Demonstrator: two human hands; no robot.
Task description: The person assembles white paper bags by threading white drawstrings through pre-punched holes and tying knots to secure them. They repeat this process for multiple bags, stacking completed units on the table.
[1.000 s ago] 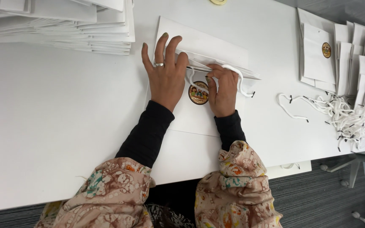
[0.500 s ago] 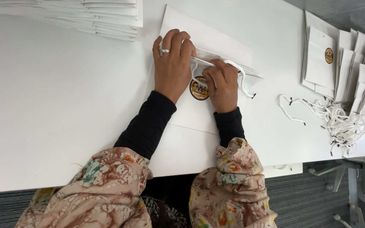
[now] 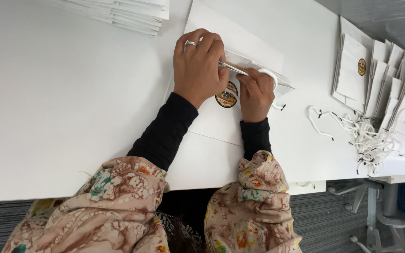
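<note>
One stack of flat white sheets (image 3: 118, 11) at the far edge of the white surface (image 3: 48, 117). One white paper bag (image 3: 212, 117), lying flat near the middle of the near edge, bearing one round sticker (image 3: 226, 97). Left hand (image 3: 198, 70): one ring, fingers curled narrow, pinching the bag's top fold. Right hand (image 3: 256, 93): fingers closed on one white cord handle (image 3: 270, 75) at the bag's mouth. One loose pile of white cords (image 3: 362, 136) toward the right edge. Finished bags (image 3: 380, 70) standing in a row at the right edge; count unclear.
</note>
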